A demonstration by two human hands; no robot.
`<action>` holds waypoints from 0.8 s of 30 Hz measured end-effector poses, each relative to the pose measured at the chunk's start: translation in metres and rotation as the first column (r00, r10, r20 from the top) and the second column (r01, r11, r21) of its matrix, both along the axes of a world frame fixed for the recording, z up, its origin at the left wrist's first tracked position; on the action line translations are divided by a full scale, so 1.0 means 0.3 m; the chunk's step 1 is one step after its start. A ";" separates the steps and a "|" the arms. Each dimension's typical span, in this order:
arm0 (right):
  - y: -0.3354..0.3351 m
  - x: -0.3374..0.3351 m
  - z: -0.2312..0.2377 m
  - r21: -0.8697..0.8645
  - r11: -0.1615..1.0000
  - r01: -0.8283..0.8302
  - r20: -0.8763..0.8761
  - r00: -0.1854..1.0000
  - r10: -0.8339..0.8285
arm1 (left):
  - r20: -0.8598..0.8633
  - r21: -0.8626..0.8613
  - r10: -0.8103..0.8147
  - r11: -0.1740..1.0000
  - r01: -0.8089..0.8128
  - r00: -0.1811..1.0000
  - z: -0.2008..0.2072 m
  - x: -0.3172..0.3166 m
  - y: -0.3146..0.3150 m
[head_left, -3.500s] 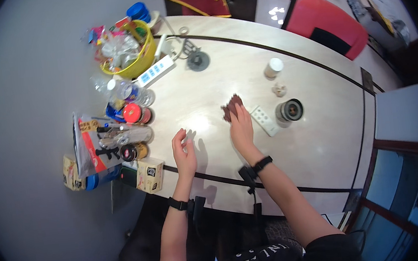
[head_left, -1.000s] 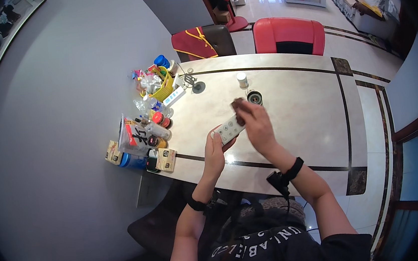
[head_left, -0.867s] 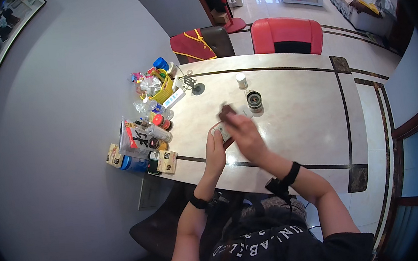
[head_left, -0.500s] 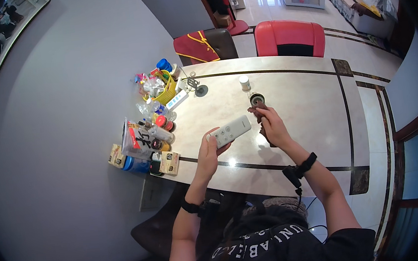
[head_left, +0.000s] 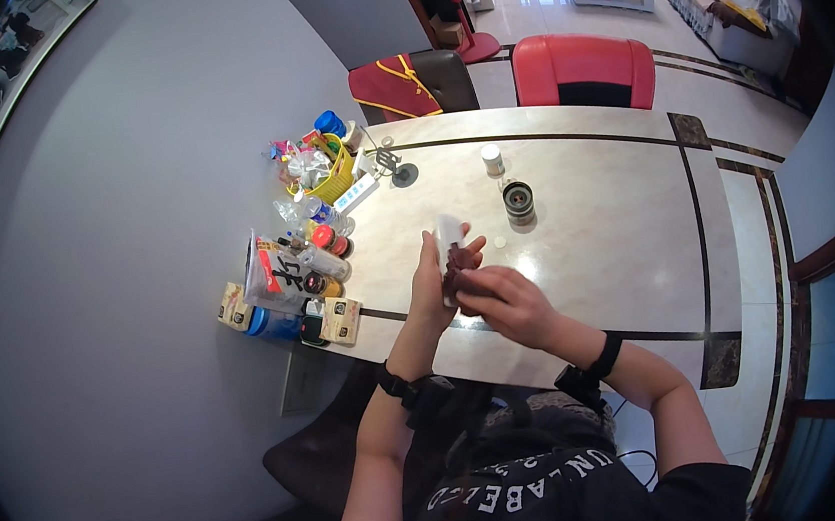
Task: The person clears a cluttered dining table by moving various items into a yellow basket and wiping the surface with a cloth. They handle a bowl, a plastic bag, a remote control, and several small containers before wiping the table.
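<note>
My left hand [head_left: 428, 288] is closed around a white remote control [head_left: 449, 227], tilted up on its side above the near part of the table. In my right hand [head_left: 514, 306] a dark brown cloth [head_left: 458, 262] is bunched and pressed against the remote control. The cloth and fingers cover most of the remote's lower part, and its buttons are out of sight. Beyond my hands stands a dark-rimmed cylindrical container [head_left: 519, 204], open-looking at the top. Behind it is a small white-capped bottle [head_left: 492, 160].
Along the wall on the left stand a yellow basket [head_left: 332, 182] of odds and ends, a white power strip [head_left: 358, 194], several jars and a tissue pack [head_left: 341, 320]. A dark metal stand [head_left: 403, 174] is near them. Red chairs [head_left: 583, 69] line the far edge of the table [head_left: 617, 241].
The remote control has turned from lying face up to nearly upright. My right hand has come left and nearer with the cloth, from beside the container onto the remote.
</note>
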State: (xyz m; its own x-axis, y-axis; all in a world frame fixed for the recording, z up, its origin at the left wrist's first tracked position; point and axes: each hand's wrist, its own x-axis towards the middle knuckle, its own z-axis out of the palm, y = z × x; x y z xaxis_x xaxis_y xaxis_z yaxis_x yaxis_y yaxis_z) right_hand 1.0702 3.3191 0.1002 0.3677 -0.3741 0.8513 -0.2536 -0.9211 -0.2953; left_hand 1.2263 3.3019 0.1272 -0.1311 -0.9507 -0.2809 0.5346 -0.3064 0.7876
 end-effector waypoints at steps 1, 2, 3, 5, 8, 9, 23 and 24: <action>0.009 0.006 0.009 -0.064 0.998 0.019 -0.039 0.999 -0.022 | 0.007 -0.051 -0.022 0.998 0.022 1.000 0.000 -0.001 0.007; 0.010 0.008 0.018 -0.065 0.998 0.026 -0.055 0.998 -0.030 | -0.018 -0.081 -0.052 0.995 0.050 0.999 -0.003 -0.002 0.016; 0.008 0.012 0.026 -0.086 0.996 0.022 -0.044 0.999 -0.026 | -0.035 -0.105 -0.090 0.991 0.086 0.995 -0.009 -0.006 0.027; -0.011 0.025 0.042 -0.038 0.992 0.122 -0.073 0.990 -0.125 | -0.135 -0.156 -0.175 0.976 0.153 0.975 -0.028 -0.018 0.049; -0.087 0.044 0.056 0.017 0.975 0.220 -0.046 0.975 -0.219 | -0.011 0.048 0.018 0.999 -0.018 1.000 -0.055 -0.029 0.072; -0.115 0.048 0.058 0.059 0.966 0.250 -0.059 0.967 -0.246 | 0.053 0.074 0.001 0.997 -0.005 0.999 -0.059 -0.027 0.076; -0.045 0.029 0.047 0.004 0.999 0.054 -0.134 0.990 -0.053 | -0.147 -0.130 -0.050 0.991 0.031 0.988 -0.044 0.002 0.033; -0.069 0.035 0.049 0.023 0.997 0.072 -0.111 0.991 -0.069 | -0.140 -0.057 -0.029 0.998 0.021 0.990 -0.052 -0.004 0.038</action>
State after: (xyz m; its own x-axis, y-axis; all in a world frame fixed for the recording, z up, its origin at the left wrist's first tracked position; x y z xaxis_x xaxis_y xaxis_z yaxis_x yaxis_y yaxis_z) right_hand 1.0807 3.2983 0.1149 0.4306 -0.4249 0.7963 -0.3503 -0.8918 -0.2864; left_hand 1.2251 3.3133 0.1117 -0.1892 -0.9603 -0.2049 0.6342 -0.2788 0.7212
